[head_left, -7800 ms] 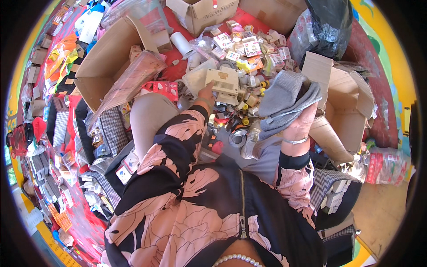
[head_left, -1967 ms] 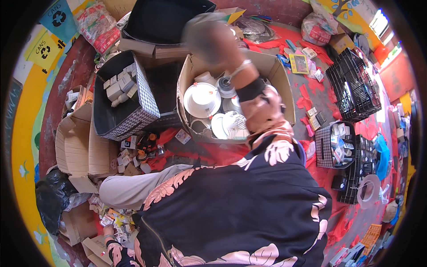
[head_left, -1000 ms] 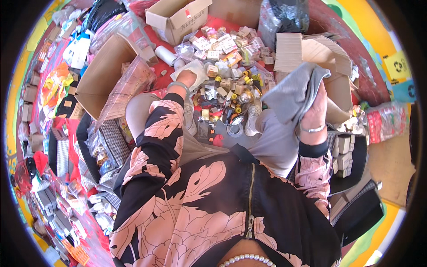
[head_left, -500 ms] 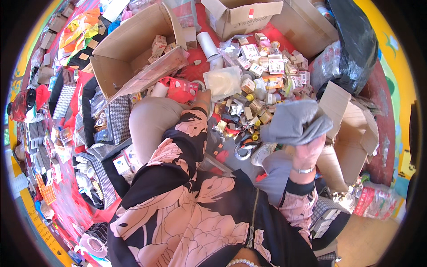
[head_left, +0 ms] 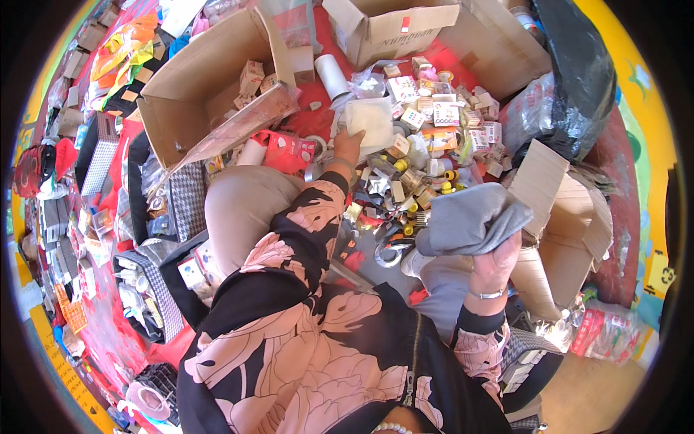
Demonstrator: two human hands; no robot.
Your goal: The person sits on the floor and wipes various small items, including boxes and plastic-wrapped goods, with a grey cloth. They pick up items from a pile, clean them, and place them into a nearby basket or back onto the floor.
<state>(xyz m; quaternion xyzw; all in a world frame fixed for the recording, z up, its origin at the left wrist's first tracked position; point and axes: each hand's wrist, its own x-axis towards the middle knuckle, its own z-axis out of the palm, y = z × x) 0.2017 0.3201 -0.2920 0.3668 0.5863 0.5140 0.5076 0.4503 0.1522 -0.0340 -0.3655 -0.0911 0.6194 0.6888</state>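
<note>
My left hand (head_left: pixel 348 147) reaches forward to a translucent, squarish plastic box (head_left: pixel 371 124) with something pale in it. The thumb lies over the box's near left edge, and the remaining fingers are hidden beneath. On the right, a folded grey cloth (head_left: pixel 468 220) hangs from my right hand (head_left: pixel 497 262), which grips its near side. Between my hands spreads a pile of small cartons (head_left: pixel 446 113), stamp-like blocks and yellow-capped pieces. Beside my left hand lies a red packet (head_left: pixel 290 150). A silvery roll of tape (head_left: pixel 388 254) rests near my foot.
Open cardboard boxes stand at the far left (head_left: pixel 173 119), far middle (head_left: pixel 394 36) and right (head_left: pixel 571 224). Past the pile lies a white roll (head_left: pixel 332 77). A black plastic bag (head_left: pixel 582 79) rises at far right. Houndstooth bins (head_left: pixel 189 199) full of small goods line the left.
My left hand has moved forward and slightly right onto the plastic box, which has shifted a little away from me. The right hand with the grey cloth has moved slightly nearer and left.
</note>
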